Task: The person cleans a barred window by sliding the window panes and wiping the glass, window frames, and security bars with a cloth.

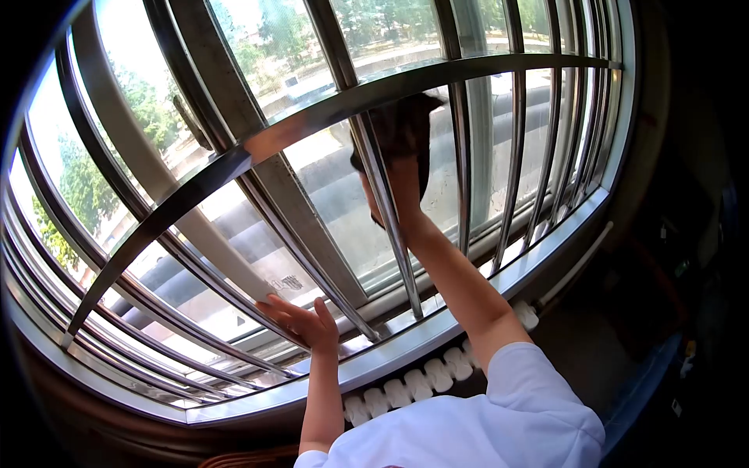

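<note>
My right hand [402,175] reaches between the metal bars [460,164] and presses a dark cloth [402,129] against the window glass [320,168]. The cloth covers most of its fingers. Lower down, my left hand [312,324] has its fingers and thumb spread, touching or close to a bar near the bottom of the grille, with nothing held in it. A curved flat metal band [312,117] crosses the bars above both hands.
The window sill [406,343] runs below the bars. Under it is a white ribbed radiator [417,384] with a pipe [577,265] to the right. Trees [144,101] show outside. Dark, indistinct items lie at the far right.
</note>
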Demonstrator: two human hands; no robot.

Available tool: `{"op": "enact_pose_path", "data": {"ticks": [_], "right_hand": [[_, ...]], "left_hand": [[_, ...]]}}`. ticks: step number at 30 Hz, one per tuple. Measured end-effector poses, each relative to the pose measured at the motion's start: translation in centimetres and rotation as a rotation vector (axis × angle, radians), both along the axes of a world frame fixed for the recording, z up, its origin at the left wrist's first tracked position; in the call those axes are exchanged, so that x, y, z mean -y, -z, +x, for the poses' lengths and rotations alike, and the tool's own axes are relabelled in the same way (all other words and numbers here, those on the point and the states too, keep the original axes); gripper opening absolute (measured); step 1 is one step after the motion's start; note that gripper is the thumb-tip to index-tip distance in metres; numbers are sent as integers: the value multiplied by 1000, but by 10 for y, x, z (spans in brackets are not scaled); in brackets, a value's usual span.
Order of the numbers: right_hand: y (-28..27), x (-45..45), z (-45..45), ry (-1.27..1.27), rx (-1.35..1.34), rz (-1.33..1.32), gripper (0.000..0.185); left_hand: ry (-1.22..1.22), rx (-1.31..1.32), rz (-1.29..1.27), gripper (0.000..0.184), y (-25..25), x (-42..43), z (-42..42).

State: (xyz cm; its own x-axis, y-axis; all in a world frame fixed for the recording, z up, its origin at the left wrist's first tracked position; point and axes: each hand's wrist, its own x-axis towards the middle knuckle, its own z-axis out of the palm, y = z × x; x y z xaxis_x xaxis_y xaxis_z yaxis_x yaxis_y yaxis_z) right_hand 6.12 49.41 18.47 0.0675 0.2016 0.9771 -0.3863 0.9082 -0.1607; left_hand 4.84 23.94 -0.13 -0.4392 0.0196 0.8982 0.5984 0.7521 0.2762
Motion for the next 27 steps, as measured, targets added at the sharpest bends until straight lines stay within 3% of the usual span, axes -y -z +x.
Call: {"op": "enact_pose_path", "data": {"ticks": [1,3,5,6,7,8,11,12,15,16,19,20,23,25,26,27], "right_hand": [[17,10,0,67,-34,36,27],[44,13,2,-324,255,-97,40],[35,-1,5,-115,301,131,50],[2,-5,16,293,191,415,52],[-15,-9,9,201,237,284,42],[-47,-17,8,307,180,402,41],[-107,-37,-6,463,-137,86,53],[-121,-45,-13,474,-283,-24,50],[-144,-57,-25,190,-289,-202,45],[-139,-54,-23,207,-217,-206,45],[-113,-52,-26,687,-123,238,39],[-95,-50,-29,714,-78,343,40],[-43,-6,-15,126,213,441,46],[-44,1,-3,128,257,529,52],[-51,-2,3,239,224,595,47],[-59,-9,-1,241,308,410,48]], "left_hand": [[7,-3,-2,84,1,0,-1],[9,-3,9,84,1,-1,0],[10,-4,12,83,0,-1,0],[13,-12,12,83,-1,0,1],[15,-8,8,83,-1,1,1],[17,-1,4,82,-1,0,2],[18,1,10,82,-2,0,3],[10,3,5,82,-2,0,3],[35,-13,21,82,-5,-1,2],[59,-6,23,81,-6,-1,4],[30,11,15,82,-5,-1,6],[19,17,6,82,-5,-1,5],[11,-6,10,82,-2,-2,2],[7,-22,5,81,-1,-1,1],[8,-26,4,81,-2,-2,1],[7,-34,-9,81,-3,0,1]]}}
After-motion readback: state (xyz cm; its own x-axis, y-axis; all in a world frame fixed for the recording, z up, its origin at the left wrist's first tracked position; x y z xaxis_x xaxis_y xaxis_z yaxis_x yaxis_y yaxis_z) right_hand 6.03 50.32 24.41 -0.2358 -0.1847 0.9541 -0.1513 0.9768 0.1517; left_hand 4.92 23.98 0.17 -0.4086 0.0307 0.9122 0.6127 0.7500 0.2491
